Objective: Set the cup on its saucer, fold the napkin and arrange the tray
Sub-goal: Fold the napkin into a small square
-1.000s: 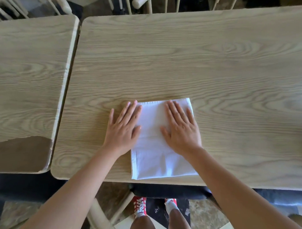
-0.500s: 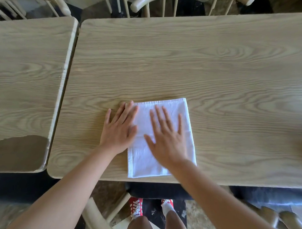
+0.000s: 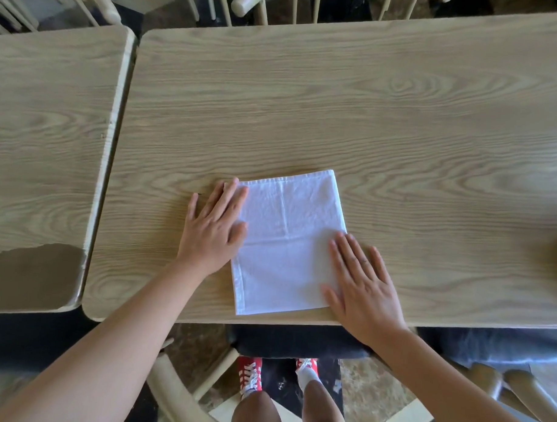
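Note:
A white folded napkin [image 3: 285, 239] lies flat as a rectangle near the front edge of the wooden table [image 3: 338, 102]. My left hand [image 3: 213, 227] rests flat with spread fingers on the napkin's left edge, half on the wood. My right hand [image 3: 363, 283] lies flat at the napkin's lower right corner, fingers apart, mostly on the table beside it. Neither hand grips anything. No cup, saucer or tray is in view.
A second wooden table [image 3: 49, 139] stands to the left across a narrow gap, with a worn brown patch at its front corner. Pale wooden chairs [image 3: 262, 5] stand behind the tables. A chair [image 3: 176, 387] stands below me by my legs.
My right hand has slid from the napkin's upper middle down and right to its lower right corner. My left hand has stayed on the left edge.

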`<state>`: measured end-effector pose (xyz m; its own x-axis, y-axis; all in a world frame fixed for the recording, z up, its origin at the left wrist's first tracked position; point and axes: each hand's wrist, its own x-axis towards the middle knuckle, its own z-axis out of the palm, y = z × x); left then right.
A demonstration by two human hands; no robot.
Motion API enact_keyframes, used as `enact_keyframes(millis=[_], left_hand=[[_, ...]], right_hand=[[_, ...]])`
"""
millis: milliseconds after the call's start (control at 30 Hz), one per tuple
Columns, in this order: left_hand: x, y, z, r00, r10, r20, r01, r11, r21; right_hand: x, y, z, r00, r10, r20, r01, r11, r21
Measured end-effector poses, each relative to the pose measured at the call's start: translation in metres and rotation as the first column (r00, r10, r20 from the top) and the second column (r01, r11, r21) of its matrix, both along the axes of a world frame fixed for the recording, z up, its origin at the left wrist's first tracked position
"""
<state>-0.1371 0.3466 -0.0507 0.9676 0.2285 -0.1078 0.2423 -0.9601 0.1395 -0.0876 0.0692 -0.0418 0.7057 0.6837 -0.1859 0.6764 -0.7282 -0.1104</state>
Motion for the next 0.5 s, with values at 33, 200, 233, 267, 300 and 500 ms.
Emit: enact_keyframes(millis=[33,200,233,267,300,500], left_hand=[[0.000,-0.001,0.001,1.000,0.004,-0.011,-0.004,1.000,-0.002],[-0.011,-0.023,0.016,0.995,0.068,0.071,-0.071,0.997,0.037],[-0.020,-0.037,0.020,0.995,-0.014,0.103,0.012,1.000,0.017],[-0.031,-0.053,0.021,0.986,-0.126,0.113,0.126,0.992,0.005],[-0.043,-0.068,0.019,0.971,-0.225,0.083,0.226,0.974,0.008],[-0.082,-0.081,0.006,0.960,-0.267,-0.087,0.272,0.961,0.051]], right_hand=[[0.000,-0.001,0.000,1.000,-0.003,0.004,0.003,1.000,-0.005],[-0.003,0.000,-0.001,1.000,-0.013,0.023,0.014,1.000,-0.017],[-0.003,-0.001,0.000,0.999,-0.018,0.029,0.019,1.000,-0.014],[-0.003,-0.001,0.000,0.999,-0.021,0.035,0.022,1.000,-0.012],[-0.003,-0.001,0.000,0.999,-0.025,0.038,0.025,1.000,-0.010],[-0.014,-0.010,0.000,1.000,-0.011,0.022,0.012,0.999,-0.050]])
